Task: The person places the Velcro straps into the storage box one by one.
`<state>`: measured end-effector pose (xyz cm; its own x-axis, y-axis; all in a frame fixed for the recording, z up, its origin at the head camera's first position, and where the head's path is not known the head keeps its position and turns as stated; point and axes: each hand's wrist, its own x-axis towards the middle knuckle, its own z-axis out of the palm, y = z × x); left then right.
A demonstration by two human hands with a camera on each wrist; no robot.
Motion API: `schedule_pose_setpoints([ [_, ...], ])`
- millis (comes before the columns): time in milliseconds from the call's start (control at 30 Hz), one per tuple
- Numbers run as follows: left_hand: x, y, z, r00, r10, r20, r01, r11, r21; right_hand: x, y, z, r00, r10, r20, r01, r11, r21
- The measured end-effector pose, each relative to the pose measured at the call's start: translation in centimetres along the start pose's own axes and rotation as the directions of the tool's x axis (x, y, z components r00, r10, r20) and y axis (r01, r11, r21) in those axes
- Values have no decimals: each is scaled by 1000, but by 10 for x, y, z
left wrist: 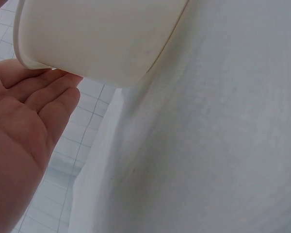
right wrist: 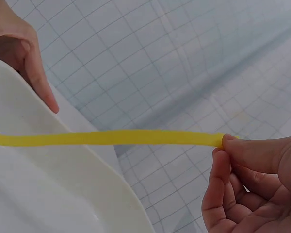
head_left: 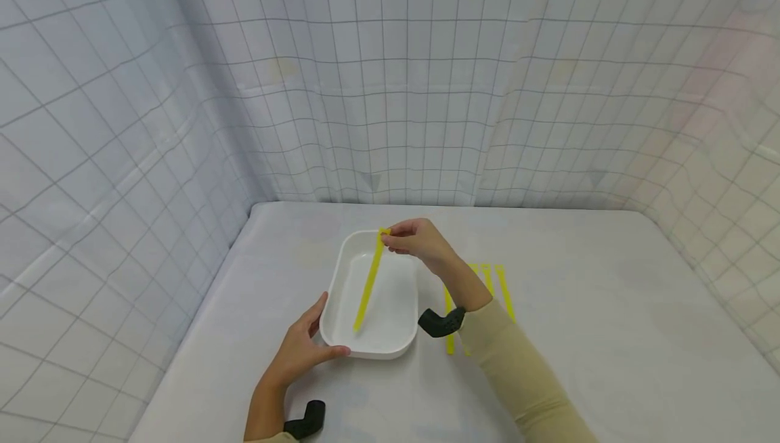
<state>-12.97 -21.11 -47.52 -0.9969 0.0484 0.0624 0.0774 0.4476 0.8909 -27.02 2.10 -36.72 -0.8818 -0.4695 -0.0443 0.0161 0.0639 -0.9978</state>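
A tan sleeve (head_left: 524,375) on the right arm lies nearest. The right hand (head_left: 420,243) pinches one end of a yellow strip (head_left: 370,285) between thumb and fingers; the strip slants down from the fingertips over the white tray (head_left: 393,314), and whether its lower end touches is unclear. The left hand (head_left: 298,348), thumb and fingers spread apart, touches the tray's near left corner. There is one tray; four more strips (head_left: 505,287) show on the table (head_left: 579,280), partly behind the right arm.
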Motion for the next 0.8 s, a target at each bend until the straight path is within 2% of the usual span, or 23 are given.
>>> schedule_pose_setpoints([
  [167, -2, 1, 0, 1000, -3, -4, 3, 1000, -8, 11, 10, 11, 997, 83, -10, -83, 996, -18],
  [333, -3, 4, 0, 1000, -28, 0, 28, 1000, 2, 18, 18, 18, 993, 115, 5, -114, 993, -14],
  [600, -10, 35, -3, 1000, 12, 5, -12, 1000, -16, 24, 25, 27, 992, 124, 18, -124, 992, 8],
  [800, -13, 45, -4, 1000, -20, -1, 20, 1000, -6, 30, 30, 33, 988, 151, 16, -151, 988, 21],
])
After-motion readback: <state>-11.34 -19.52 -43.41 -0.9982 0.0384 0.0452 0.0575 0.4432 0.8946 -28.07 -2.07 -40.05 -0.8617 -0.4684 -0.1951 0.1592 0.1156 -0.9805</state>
